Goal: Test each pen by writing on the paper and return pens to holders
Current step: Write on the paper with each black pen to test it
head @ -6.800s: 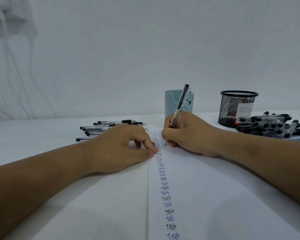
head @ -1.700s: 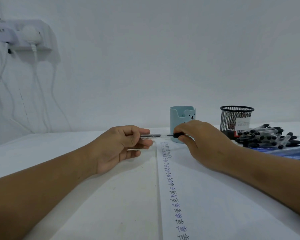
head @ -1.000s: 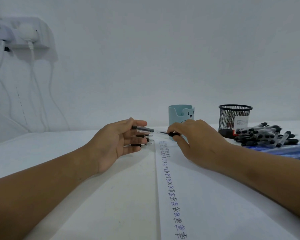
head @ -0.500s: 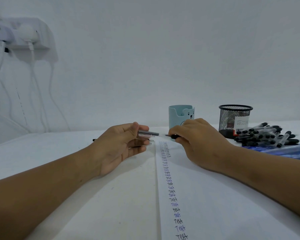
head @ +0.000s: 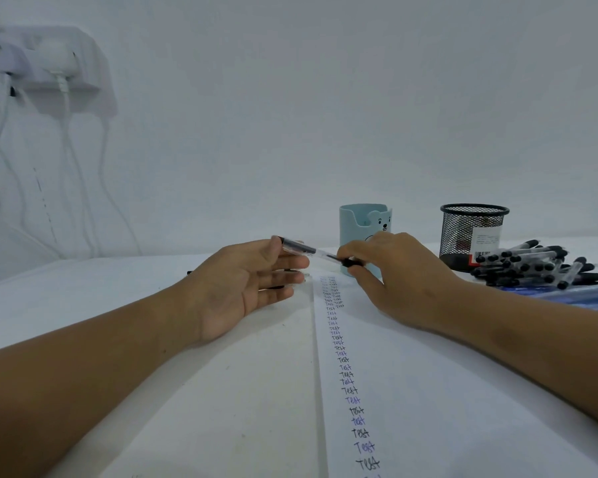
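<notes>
The right hand (head: pixel 399 270) pinches one end of the pen (head: pixel 313 251); the left hand (head: pixel 247 282), fingers straight and wide, touches its other end. Paper (head: pixel 394 374) lies under the right hand, with holders (head: pixel 359 229) just behind.

Plain white wall (head: pixel 325 98), wall socket (head: pixel 45 60), white table (head: pixel 83 298)
</notes>
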Available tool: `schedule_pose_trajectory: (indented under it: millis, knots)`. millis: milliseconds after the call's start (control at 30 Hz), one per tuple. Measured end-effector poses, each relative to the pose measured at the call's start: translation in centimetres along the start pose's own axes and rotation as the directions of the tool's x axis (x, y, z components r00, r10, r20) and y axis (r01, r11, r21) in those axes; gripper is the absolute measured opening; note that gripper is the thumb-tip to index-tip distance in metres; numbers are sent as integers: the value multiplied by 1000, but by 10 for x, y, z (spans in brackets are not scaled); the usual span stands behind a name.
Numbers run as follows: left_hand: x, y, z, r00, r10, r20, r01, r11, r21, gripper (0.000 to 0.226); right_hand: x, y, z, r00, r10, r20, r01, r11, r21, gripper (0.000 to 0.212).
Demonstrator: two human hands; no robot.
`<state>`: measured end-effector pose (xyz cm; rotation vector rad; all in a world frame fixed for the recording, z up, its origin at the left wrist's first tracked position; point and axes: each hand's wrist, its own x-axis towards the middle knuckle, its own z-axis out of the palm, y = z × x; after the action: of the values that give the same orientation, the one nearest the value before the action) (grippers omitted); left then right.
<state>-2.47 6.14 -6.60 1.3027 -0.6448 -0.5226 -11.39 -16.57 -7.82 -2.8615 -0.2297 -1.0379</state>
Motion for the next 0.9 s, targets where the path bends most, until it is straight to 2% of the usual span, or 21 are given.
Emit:
schedule_pose_trajectory:
  millis: [67,200,300,400,467,567,633,667,733,767,800,900]
  knots:
    - [-1,0,-3,999,-12,32,12,1000,-17,34,0,-1,0,999,-45,-15,45,999,-13,26]
    - [-3,-1,-7,996,-24,81,19,998,67,49,-3,-3,-2,991,-135,0,134,988,-73,30]
    - [-4,1,-7,995,-27,93,18,995,96,35,-5,-1,-3,982,-190,-13,186,972,-140,26]
    - [-3,2,-5,998,-26,64,23,999,47,37,-2,0,-4,995,-95,15,96,989,-112,29]
    - [-3,5,-2,999,-22,45,22,1000,16,41,0,-1,-2,999,-34,11,35,997,-73,22]
    - [-2,2,-3,999,15,34,-18,994,111,48,1,-6,-1,993,105,-49,-100,990,102,7]
    - [-3,-3,-3,996,84,30,-89,937,338,39,1,-12,1,959,279,-45,-241,890,386,9]
    - [-3,-7,-3,988,139,61,-150,847,510,28,2,-14,2,937,350,-8,-293,796,530,11]
    - [-4,-13,-3,962,180,205,-271,554,787,11,2,-19,2,912,400,88,-354,662,661,18]
    - [-4,-15,-3,950,163,265,-311,439,843,11,3,-20,2,904,404,140,-379,606,700,23]
    - [-3,-16,-2,944,149,293,-328,388,861,11,3,-21,1,892,408,194,-406,538,738,25]
    - [-2,-16,-1,953,148,263,-301,431,851,9,5,-19,-4,844,404,352,-501,364,785,16]
